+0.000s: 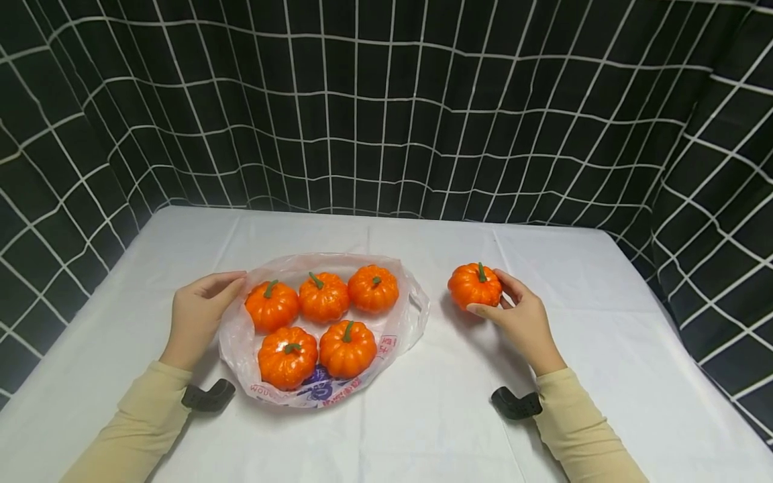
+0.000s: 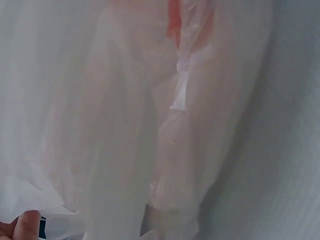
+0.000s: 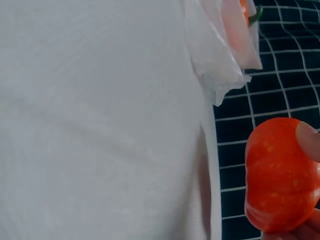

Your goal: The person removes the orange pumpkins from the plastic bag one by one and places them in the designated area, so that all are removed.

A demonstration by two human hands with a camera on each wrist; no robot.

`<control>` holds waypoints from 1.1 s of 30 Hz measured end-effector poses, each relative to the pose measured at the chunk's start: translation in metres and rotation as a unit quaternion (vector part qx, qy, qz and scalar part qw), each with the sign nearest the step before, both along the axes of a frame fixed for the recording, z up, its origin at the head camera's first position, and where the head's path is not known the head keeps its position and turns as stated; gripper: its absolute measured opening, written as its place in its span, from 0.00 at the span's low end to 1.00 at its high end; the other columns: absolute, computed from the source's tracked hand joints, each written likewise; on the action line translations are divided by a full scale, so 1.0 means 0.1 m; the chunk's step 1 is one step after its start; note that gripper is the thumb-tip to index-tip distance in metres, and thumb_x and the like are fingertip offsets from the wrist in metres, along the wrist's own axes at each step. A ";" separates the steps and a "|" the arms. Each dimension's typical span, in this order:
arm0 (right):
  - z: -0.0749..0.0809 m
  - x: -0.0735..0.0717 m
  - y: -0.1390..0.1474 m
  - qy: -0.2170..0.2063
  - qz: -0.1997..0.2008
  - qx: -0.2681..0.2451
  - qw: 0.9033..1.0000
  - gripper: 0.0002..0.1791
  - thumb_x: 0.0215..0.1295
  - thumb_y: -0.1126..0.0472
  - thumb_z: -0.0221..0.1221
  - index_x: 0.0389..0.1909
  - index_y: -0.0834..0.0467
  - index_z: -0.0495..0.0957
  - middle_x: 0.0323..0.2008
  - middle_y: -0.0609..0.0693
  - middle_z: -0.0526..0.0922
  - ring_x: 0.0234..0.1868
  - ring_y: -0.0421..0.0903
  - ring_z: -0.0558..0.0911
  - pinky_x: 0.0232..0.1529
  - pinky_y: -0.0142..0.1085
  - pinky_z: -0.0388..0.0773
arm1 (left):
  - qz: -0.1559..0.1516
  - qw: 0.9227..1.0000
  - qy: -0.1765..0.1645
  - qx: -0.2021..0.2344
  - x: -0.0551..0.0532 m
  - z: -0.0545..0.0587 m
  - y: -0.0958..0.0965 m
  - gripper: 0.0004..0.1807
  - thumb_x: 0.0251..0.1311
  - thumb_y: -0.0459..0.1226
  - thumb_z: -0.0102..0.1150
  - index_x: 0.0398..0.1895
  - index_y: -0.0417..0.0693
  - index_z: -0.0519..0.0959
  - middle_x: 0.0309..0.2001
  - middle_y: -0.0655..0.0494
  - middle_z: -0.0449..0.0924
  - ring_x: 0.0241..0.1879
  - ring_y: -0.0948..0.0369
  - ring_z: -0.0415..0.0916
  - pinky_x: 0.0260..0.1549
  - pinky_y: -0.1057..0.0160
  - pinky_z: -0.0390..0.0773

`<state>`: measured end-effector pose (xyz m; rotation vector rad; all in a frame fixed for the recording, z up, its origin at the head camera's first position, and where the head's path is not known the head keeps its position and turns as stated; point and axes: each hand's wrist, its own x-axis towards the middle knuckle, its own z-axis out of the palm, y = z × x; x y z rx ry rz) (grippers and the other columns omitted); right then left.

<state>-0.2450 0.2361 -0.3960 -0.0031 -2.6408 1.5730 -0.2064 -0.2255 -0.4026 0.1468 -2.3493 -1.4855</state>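
Several small orange pumpkins with green stems lie in an opened translucent plastic bag point(image 1: 398, 335) with red and blue print; one of them is the front-left pumpkin point(image 1: 287, 359). At the bag's left rim, my left hand point(image 1: 198, 312) pinches the plastic between thumb and fingers. The left wrist view is mostly filled by the bag's side point(image 2: 120, 125), with fingertips point(image 2: 27, 227) at the lower left corner. To the right of the bag, my right hand point(image 1: 522, 318) grips a single pumpkin point(image 1: 474, 287) from its right side. That same pumpkin point(image 3: 280, 175) shows large in the right wrist view.
A white cloth point(image 1: 435, 416) covers the table. Black curtains with a white grid point(image 1: 386, 114) stand around its back and sides. Dark wrist mounts point(image 1: 208, 396) sit at both sleeves, and the bag's loose handle point(image 1: 419, 302) lies on its right side.
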 end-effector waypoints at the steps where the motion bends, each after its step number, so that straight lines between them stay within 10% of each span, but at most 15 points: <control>1: -0.01 -0.01 0.01 -0.002 0.001 0.000 1.000 0.48 0.55 0.57 0.73 0.74 0.62 0.61 0.73 0.57 0.65 0.75 0.53 0.63 0.70 0.43 0.66 | 0.001 1.000 0.000 -0.001 0.00 0.00 0.00 0.19 0.66 0.46 0.63 0.50 0.41 0.85 0.49 0.45 0.86 0.43 0.80 0.76 0.44 0.83 0.75; 11: -0.05 -0.04 0.04 -0.048 0.011 0.005 0.999 0.48 0.57 0.59 0.72 0.74 0.64 0.58 0.74 0.61 0.62 0.77 0.56 0.60 0.71 0.45 0.65 | 0.001 1.000 0.002 -0.004 0.01 0.00 0.00 0.19 0.66 0.46 0.62 0.50 0.41 0.85 0.50 0.43 0.85 0.42 0.81 0.76 0.44 0.83 0.74; 20: -0.06 -0.05 0.06 -0.066 0.021 0.009 0.998 0.49 0.57 0.59 0.71 0.75 0.65 0.56 0.74 0.63 0.60 0.77 0.58 0.60 0.73 0.47 0.63 | -0.001 1.000 0.005 0.006 -0.01 -0.02 -0.02 0.19 0.65 0.46 0.63 0.49 0.42 0.85 0.43 0.62 0.87 0.42 0.79 0.77 0.44 0.82 0.75; 33: -0.09 -0.07 0.07 -0.076 0.028 0.008 0.997 0.50 0.57 0.59 0.71 0.75 0.65 0.54 0.75 0.64 0.60 0.76 0.58 0.60 0.73 0.47 0.62 | -0.001 1.000 0.002 0.000 0.00 -0.02 -0.01 0.19 0.66 0.47 0.62 0.50 0.42 0.85 0.49 0.43 0.85 0.42 0.80 0.76 0.43 0.82 0.75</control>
